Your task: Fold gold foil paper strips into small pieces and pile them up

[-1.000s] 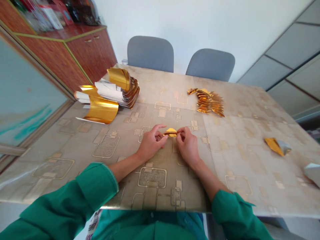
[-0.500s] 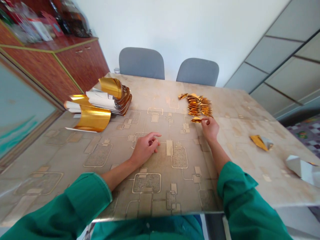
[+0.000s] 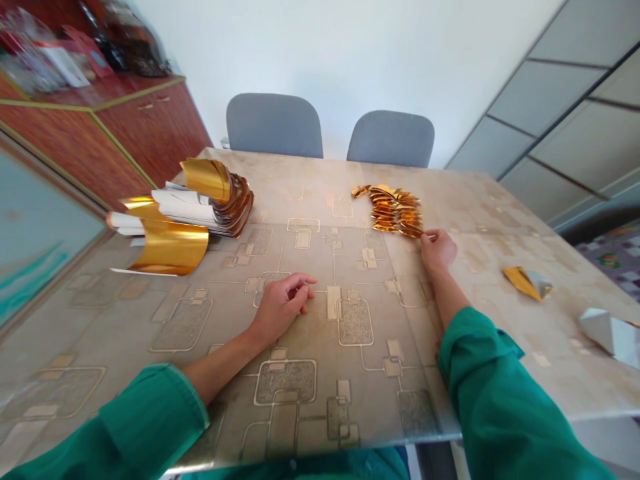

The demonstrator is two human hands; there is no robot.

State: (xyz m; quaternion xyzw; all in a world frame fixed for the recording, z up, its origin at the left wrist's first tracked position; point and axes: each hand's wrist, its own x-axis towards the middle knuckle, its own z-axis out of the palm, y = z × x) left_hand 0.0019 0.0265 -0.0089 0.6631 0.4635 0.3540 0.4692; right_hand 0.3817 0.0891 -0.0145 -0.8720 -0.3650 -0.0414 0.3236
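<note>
My right hand (image 3: 439, 251) is at the near right end of a row of folded gold paper pieces (image 3: 395, 212). Its fingertips are pinched at the edge of the nearest folded piece. The pieces stand packed side by side, shiny, with pointed ends; one lies at a slant at the far left of the row. My left hand (image 3: 283, 301) rests over the middle of the table, its fingers loosely bent and somewhat apart, with nothing in them.
A stack of curled gold and white paper sheets (image 3: 195, 213) lies at the table's left. On the right are a creased gold-and-white paper piece (image 3: 525, 283) and a white folded paper (image 3: 607, 332). Two grey chairs (image 3: 274, 125) stand behind the patterned tablecloth (image 3: 310, 427).
My right hand has moved the separate folded gold piece up against the near end of the row and shifted slightly right. My left hand stays nearly in place. The view has shifted slightly.
</note>
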